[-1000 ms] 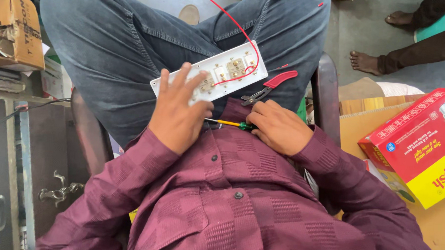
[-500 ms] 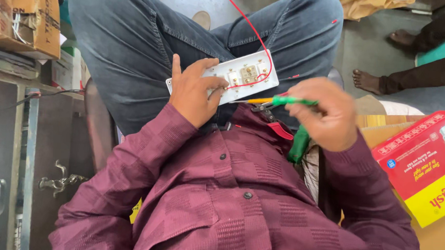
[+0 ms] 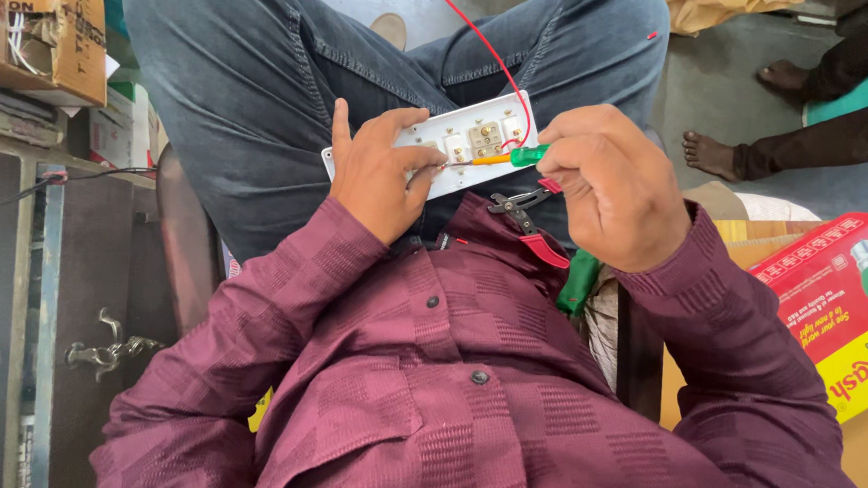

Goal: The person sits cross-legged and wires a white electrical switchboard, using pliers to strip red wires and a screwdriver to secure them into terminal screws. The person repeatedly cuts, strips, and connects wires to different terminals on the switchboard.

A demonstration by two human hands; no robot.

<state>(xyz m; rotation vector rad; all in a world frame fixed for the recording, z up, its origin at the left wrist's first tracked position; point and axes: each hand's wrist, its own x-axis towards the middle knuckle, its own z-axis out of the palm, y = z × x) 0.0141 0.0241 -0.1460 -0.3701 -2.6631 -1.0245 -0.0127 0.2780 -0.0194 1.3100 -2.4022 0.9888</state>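
From the head camera, a person in a maroon shirt (image 3: 467,392) and blue jeans (image 3: 256,80) sits with a white switch board (image 3: 458,143) lying across the lap, its open back facing up so that brass terminals show. The board rests on the jeans near the lower edge of the lap, just above the shirt's hem.

The left hand (image 3: 379,173) covers the board's left end: the thumb sticks up along the far left edge, and the curled fingers press down on the board's face, pinning it to the leg. The right hand (image 3: 608,178) is closed around a screwdriver (image 3: 501,158) with a green handle and yellow shaft; the fingers wrap the handle near the board's right end, and the tip points left, touching the terminals at the middle of the board.

A red wire (image 3: 491,56) runs from the board's right part up over the jeans toward the top edge of the picture. Pliers (image 3: 528,214) with red grips lie on the shirt just below the board's right end, under the right hand.

A red and yellow bulb carton (image 3: 841,311) sits at the right, a cardboard box (image 3: 43,27) at the top left, and another person's bare feet (image 3: 721,154) stand on the floor at the upper right.
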